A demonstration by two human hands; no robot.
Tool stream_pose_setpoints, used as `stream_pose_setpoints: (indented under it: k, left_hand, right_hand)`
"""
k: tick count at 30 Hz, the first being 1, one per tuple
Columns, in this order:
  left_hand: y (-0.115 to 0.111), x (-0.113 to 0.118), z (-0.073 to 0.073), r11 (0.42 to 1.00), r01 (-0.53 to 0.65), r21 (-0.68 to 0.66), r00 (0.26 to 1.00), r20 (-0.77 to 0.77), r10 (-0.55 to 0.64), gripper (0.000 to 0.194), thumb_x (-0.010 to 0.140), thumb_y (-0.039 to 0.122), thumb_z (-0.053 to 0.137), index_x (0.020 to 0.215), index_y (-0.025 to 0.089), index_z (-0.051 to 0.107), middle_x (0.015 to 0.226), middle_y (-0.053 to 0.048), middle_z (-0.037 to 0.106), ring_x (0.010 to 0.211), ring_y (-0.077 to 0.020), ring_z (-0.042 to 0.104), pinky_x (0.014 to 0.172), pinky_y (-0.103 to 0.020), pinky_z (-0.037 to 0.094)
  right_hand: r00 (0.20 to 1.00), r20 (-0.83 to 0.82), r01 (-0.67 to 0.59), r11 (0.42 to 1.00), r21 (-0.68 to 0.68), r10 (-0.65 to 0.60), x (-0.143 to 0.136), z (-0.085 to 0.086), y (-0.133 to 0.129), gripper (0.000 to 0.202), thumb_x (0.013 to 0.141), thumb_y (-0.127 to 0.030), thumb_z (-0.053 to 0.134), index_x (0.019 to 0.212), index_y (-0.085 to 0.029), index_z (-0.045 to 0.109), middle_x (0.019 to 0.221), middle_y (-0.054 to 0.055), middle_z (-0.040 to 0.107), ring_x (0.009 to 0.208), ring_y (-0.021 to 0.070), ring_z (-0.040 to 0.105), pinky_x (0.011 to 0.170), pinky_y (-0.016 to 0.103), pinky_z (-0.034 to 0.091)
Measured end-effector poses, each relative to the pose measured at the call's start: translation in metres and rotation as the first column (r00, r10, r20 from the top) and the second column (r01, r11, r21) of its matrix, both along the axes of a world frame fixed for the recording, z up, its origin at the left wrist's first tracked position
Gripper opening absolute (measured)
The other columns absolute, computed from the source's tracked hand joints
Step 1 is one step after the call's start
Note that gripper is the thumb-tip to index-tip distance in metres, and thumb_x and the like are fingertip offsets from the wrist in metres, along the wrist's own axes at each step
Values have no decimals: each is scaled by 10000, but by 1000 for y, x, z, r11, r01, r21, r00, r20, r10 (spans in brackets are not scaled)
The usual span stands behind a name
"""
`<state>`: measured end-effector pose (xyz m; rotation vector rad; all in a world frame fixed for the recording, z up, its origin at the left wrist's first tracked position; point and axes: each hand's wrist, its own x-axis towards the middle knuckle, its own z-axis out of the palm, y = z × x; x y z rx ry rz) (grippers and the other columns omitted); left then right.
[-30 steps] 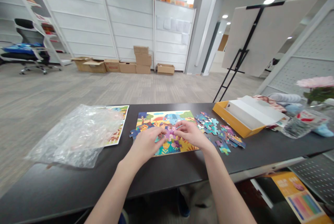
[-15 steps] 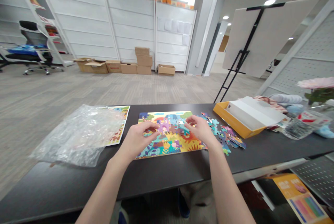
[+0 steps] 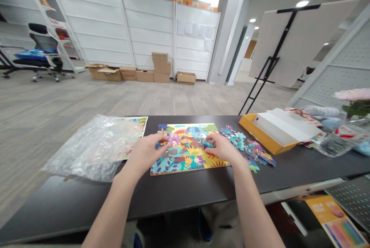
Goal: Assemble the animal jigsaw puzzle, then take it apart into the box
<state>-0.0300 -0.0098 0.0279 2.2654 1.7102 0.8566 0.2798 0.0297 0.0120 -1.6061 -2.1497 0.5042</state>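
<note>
A colourful cartoon-animal jigsaw puzzle (image 3: 185,151) lies flat on the dark table in front of me. My left hand (image 3: 148,151) hovers over its left side, thumb and fingers apart with nothing visible between them. Over the right side, my right hand (image 3: 224,148) pinches a small teal puzzle piece (image 3: 208,145) between thumb and fingers. Part of the puzzle's right edge is hidden beneath that hand. Just right of the puzzle, loose puzzle pieces (image 3: 238,140) lie in a spread pile.
Crumpled clear plastic wrap (image 3: 95,147) covers much of a printed picture sheet (image 3: 141,122) at left. A yellow box (image 3: 267,136) with white lining stands at right, near a clear plastic container (image 3: 337,144) and pink flower (image 3: 354,93). The dark table (image 3: 179,194) ends close to my body.
My left hand has shifted slightly left, uncovering more of the puzzle's middle. My right hand remains over the right side, its teal piece now showing more clearly. The view has swung slightly left.
</note>
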Motion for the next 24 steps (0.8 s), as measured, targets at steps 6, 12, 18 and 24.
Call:
stream_pose_setpoints:
  k: [6,12,18,24]
  left_hand:
    - [3,5,-3,999,-38,-39,993,-109,34,231,924,402,587,1001,253,747,1043,-48,781,979,-259,715,855,-348,523]
    - [5,11,-7,994,-84,-68,981,-179,71,225,951,379,565,1019,253,739,1035,-62,773,993,-271,707,820,-344,507]
    - [7,13,-12,995,-93,-48,959,-274,76,258,967,404,535,1048,257,731,998,-66,767,955,-255,707,781,-313,498]
    - [7,13,-11,992,-112,-57,939,-332,87,277,980,402,505,1062,260,729,998,-77,762,948,-255,709,771,-308,502]
  right_hand:
    - [999,-43,-7,995,101,11,0,-1,-3,339,672,-177,796,988,-191,675,1065,77,679,1006,241,629,919,375,482]
    - [986,-169,-10,998,56,19,11,0,-7,302,722,-214,717,1021,-203,680,967,48,663,831,205,619,774,339,502]
    - [920,-388,-70,997,-36,51,34,10,-15,296,827,-437,646,1003,-202,685,764,16,633,684,181,586,638,304,489]
    - [827,-557,36,995,-89,-80,48,17,-19,416,743,-570,738,873,-196,615,774,24,658,697,170,608,648,292,496]
